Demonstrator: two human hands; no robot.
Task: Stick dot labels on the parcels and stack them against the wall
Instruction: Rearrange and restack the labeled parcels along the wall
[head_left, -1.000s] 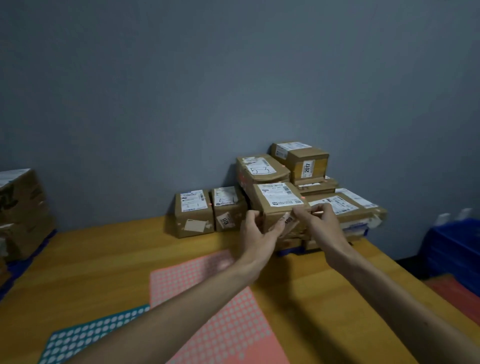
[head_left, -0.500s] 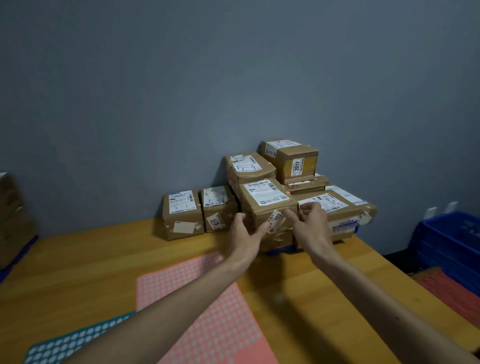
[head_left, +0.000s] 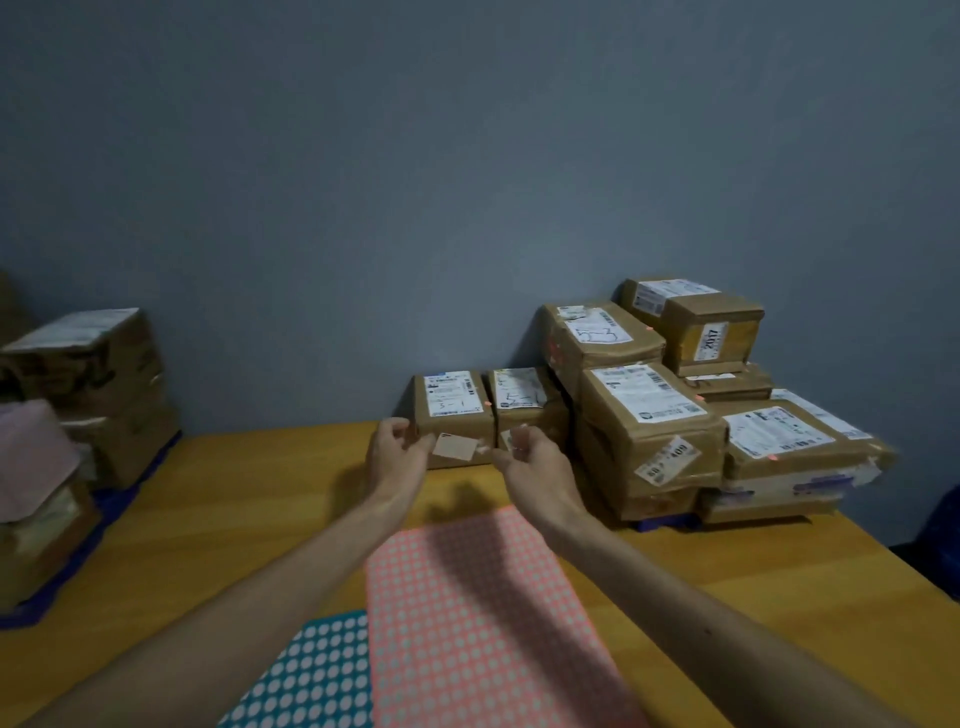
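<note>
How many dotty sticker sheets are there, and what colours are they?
Pink sheet: 1
Teal sheet: 1
Total: 2

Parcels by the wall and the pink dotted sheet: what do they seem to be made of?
The parcels look like brown cardboard wrapped in glossy clear tape, which wrinkles and shines. The pink dotted sheet looks like thin matte paper, probably sticker backing; it lies flat.
</note>
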